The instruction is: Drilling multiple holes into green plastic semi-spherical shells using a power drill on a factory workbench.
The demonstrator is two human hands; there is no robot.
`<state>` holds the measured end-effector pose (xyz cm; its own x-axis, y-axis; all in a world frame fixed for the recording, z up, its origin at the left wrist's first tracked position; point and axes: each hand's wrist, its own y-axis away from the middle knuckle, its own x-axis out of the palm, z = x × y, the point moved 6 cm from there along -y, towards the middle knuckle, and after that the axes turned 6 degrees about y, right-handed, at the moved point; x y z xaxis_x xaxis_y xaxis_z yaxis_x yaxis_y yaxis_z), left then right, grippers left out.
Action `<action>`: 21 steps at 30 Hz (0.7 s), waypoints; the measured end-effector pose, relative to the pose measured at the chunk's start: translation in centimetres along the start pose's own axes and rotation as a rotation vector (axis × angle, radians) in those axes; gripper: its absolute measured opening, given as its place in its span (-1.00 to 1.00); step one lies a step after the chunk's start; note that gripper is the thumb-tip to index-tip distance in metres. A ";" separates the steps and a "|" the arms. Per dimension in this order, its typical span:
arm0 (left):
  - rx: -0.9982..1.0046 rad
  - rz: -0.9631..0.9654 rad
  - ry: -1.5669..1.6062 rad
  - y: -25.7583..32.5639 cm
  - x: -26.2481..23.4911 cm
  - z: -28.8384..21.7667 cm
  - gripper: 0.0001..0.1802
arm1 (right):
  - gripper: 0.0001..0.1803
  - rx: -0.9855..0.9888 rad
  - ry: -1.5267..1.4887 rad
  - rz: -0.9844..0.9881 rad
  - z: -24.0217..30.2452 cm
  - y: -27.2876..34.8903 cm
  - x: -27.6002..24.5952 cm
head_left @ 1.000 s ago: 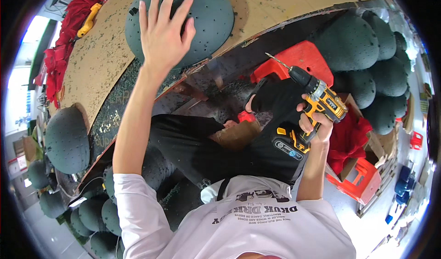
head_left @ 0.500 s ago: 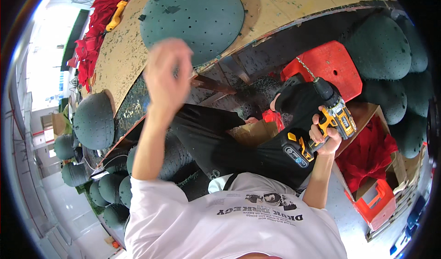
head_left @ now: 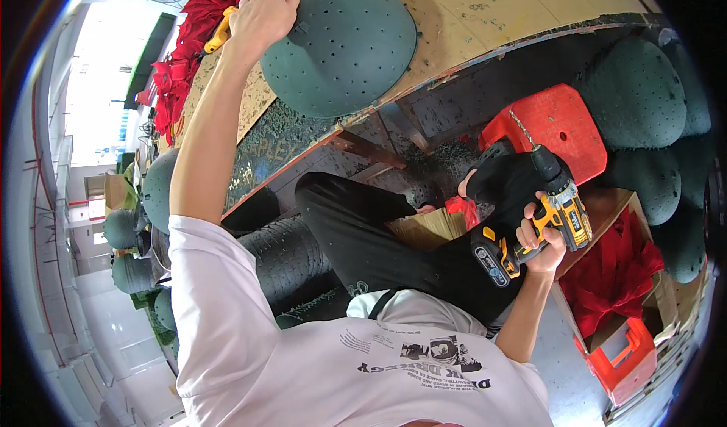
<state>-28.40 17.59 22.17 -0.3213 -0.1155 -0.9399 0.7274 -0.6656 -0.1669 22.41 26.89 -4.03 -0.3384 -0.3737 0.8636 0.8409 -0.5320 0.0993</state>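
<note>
The dark green dome [head_left: 348, 59], matte and peppered with small holes, lies on the bench [head_left: 485, 14] just right of the left hand [head_left: 263, 21], whose fingers curl at its edge; their tips are hidden, so I cannot tell whether they clamp it. The right hand [head_left: 543, 247] has its fingers wrapped around a yellow-and-black drill [head_left: 571, 216], the spiral metal bit [head_left: 522, 128] pointing away from them. Crumpled red fabric [head_left: 212, 14] lies beyond the left fingers.

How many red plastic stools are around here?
2: one stool beyond the drill, another stool at lower right beside the box of red cloth. Others may be hidden.
</note>
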 end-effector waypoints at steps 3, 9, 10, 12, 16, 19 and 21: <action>0.040 -0.043 0.028 -0.2 -0.5 1.0 -0.27 | -0.22 -0.014 -0.048 0.027 0.2 0.0 -0.1; 0.018 -0.097 0.062 1.8 -4.6 0.2 -0.38 | -0.22 -0.010 -0.017 0.029 0.1 -0.2 0.5; -0.016 -0.071 0.169 2.4 -4.9 0.0 -0.44 | -0.22 -0.020 -0.036 0.037 0.1 -0.3 0.7; -0.010 -0.106 0.239 3.3 -5.5 -0.9 -0.46 | -0.23 -0.006 -0.018 0.021 0.0 -0.3 0.7; 0.057 -0.116 0.181 4.0 -5.5 -2.3 -0.47 | -0.24 -0.004 0.004 0.029 -0.1 -0.2 0.7; 0.122 -0.123 0.184 4.1 -5.3 -2.8 -0.48 | -0.24 -0.029 -0.019 0.051 0.1 -0.2 0.5; 0.129 -0.121 0.231 4.1 -5.2 -2.7 -0.48 | -0.24 -0.016 -0.014 0.037 0.0 -0.2 0.3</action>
<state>-22.06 17.47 25.56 -0.2440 0.1312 -0.9609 0.6041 -0.7545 -0.2564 22.09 26.88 -3.83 -0.3014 -0.3830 0.8732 0.8460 -0.5299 0.0596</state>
